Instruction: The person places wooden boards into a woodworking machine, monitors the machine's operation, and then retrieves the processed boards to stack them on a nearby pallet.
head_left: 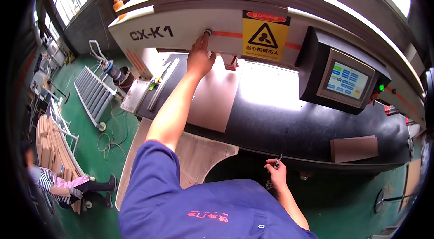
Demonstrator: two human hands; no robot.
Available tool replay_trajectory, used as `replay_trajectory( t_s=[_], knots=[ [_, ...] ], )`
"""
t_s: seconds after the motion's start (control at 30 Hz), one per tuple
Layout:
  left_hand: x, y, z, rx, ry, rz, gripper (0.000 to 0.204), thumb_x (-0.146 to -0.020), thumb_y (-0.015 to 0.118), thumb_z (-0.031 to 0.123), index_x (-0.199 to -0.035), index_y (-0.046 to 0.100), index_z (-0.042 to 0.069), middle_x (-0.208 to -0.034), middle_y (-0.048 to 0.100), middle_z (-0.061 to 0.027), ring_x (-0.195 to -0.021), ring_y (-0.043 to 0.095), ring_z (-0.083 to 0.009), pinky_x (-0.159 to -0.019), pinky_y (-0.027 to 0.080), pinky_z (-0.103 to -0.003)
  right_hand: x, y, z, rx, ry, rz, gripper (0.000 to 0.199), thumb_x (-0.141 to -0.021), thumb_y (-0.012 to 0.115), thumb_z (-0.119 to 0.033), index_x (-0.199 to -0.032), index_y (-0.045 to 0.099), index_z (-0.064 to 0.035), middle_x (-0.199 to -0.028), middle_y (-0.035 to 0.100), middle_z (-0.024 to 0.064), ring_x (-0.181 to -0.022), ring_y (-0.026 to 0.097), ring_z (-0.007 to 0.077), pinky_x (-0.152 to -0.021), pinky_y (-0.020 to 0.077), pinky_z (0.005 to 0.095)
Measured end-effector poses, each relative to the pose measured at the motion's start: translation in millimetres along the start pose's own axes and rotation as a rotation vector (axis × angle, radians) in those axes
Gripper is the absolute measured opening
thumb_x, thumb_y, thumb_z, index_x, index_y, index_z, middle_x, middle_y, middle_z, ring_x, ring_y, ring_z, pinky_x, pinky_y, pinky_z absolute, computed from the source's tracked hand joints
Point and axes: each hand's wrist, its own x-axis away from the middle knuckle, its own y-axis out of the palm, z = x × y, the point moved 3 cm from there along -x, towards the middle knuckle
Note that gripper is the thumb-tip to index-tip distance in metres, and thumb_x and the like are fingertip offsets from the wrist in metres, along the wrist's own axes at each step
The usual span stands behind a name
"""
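Observation:
My left hand (200, 59) reaches up to the white beam (190, 31) of a machine, a fingertip on a small round dark button (208, 32). Its fingers are stretched out and hold nothing. Beneath the beam, a flat brown panel (212, 108) lies on the black worktable (266, 123), left of centre. At the table's front edge my right hand (277, 175) is closed around a slim tool with a metal tip (278, 161); its exact kind is unclear. Under the beam, just right of my left hand, a small red and white part (231, 63) shows.
A control box with a lit touchscreen (347, 80) juts from the beam at right. Brown pieces (354, 149) lie at the table's right end. A curved board (194, 153) stands before me. At left are a roller stand (92, 94), stacked boards (54, 148) and another person (68, 187).

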Motion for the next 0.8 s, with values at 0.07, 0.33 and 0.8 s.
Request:
replay_trajectory(
  t_s=[0.07, 0.33, 0.8],
  knots=[
    [5.0, 3.4, -3.7, -0.045, 0.052, 0.071, 0.073, -0.081, 0.067, 0.02, -0.146, 0.035, 0.011, -0.137, 0.046, -0.012, -0.118, 0.05, -0.0322, -0.098, 0.044, -0.042, 0.4, -3.0, 0.4, -0.019, 0.018, 0.016, 0.016, -0.083, 0.064, -0.004, -0.099, 0.064, 0.0007, -0.08, 0.068, 0.0067, -0.066, 0.057, 0.0094, -0.061, 0.0451, 0.0236],
    [-5.2, -12.4, -6.9, -0.166, -0.075, -0.081, 0.064, -0.081, 0.06, 0.024, -0.143, 0.043, 0.022, -0.118, 0.061, -0.0141, -0.104, 0.062, -0.0321, -0.086, 0.05, -0.045, -4.4, -2.1, -1.7, -0.056, 0.041, 0.003, 0.015, -0.083, 0.063, -0.003, -0.098, 0.066, 0.0001, -0.078, 0.067, 0.0054, -0.069, 0.059, 0.009, -0.064, 0.0454, 0.023],
    [244.5, 27.3, 100.0, 1.026, -0.367, -1.113, 0.055, -0.094, 0.062, 0.035, -0.135, 0.047, 0.001, -0.114, 0.061, -0.0111, -0.102, 0.059, -0.018, -0.088, 0.048, -0.034, -10.5, 36.2, -13.5, 0.001, 0.022, -0.216, 0.017, -0.081, 0.065, -0.003, -0.097, 0.066, -0.0001, -0.074, 0.064, 0.0024, -0.063, 0.054, 0.0071, -0.059, 0.043, 0.0228]
  ],
)
